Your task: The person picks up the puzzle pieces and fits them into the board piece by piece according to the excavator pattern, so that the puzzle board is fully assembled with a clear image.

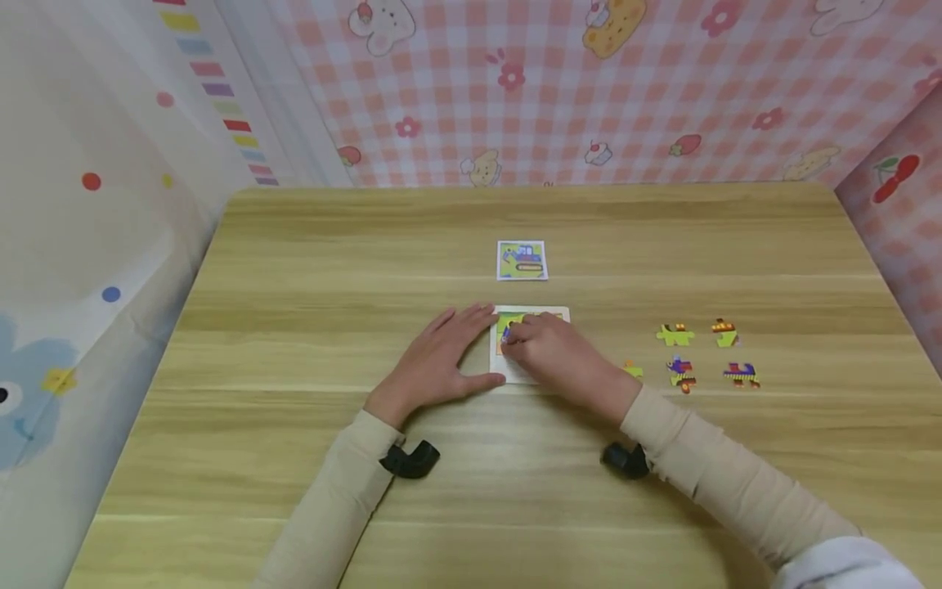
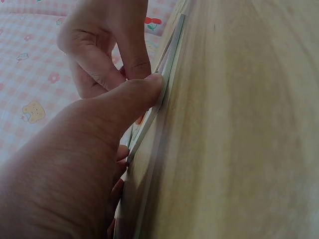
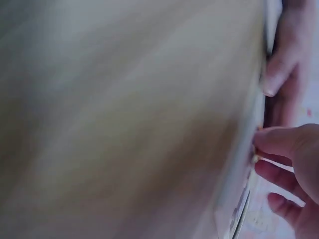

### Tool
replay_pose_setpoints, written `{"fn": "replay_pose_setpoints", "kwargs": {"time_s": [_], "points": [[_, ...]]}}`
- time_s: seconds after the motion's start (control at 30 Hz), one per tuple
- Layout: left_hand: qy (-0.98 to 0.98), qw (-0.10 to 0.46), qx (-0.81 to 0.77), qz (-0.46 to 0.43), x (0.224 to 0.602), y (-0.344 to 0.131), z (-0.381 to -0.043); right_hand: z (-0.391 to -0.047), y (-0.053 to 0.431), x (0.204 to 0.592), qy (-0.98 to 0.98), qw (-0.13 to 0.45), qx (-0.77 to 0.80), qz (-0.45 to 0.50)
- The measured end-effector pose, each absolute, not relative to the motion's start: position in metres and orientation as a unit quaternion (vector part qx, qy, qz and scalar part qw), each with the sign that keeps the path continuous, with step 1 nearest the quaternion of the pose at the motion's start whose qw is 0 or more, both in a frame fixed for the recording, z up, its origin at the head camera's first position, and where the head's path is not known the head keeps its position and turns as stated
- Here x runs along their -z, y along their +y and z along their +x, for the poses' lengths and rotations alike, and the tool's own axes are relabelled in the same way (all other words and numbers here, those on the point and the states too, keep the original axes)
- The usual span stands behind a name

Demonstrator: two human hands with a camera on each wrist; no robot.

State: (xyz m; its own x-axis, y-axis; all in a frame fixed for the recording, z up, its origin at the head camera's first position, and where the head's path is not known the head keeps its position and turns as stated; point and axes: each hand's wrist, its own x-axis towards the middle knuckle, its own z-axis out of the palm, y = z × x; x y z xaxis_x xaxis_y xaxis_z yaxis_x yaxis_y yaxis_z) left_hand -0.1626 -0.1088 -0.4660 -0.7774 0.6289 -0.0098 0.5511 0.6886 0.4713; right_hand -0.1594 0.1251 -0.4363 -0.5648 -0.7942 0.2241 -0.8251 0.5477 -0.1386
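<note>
A white-bordered puzzle tray (image 1: 520, 374) lies flat on the wooden table, with green picture pieces showing inside its border. My left hand (image 1: 440, 360) rests along the tray's left side, fingers spread at the upper corner and thumb (image 2: 142, 89) on the lower edge. Over the tray, my right hand (image 1: 555, 352) pinches a small puzzle piece (image 1: 506, 334), mostly hidden by the fingertips. A glimpse of orange shows by the right hand's fingers (image 3: 279, 142) in the blurred right wrist view. Loose puzzle pieces (image 1: 675, 334) lie to the right of the tray.
Behind the tray lies a square picture card (image 1: 522, 260) showing a blue digger on green. One loose yellow-green piece (image 1: 633, 370) is partly hidden by the right wrist. A checked pink cloth (image 1: 456, 90) hangs along the table's back edge.
</note>
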Motion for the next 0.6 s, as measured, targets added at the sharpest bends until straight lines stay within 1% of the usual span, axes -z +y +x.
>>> {"fn": "replay_pose_setpoints", "kwargs": {"time_s": [0.17, 0.43, 0.6], "points": [[0.916, 0.087, -0.227, 0.320, 0.4677, -0.1092, -0.1633, -0.1612, 0.1286, 0.4331, -0.886, 0.022, -0.198, 0.419], [0.916, 0.093, -0.225, 0.318, 0.4675, -0.1098, -0.1620, -0.1636, 0.1326, 0.4329, -0.914, -0.028, -0.215, 0.342], [0.916, 0.093, -0.223, 0.320, 0.4655, -0.1095, -0.1624, -0.1649, 0.1342, 0.4366, -0.914, -0.032, -0.234, 0.331]]}}
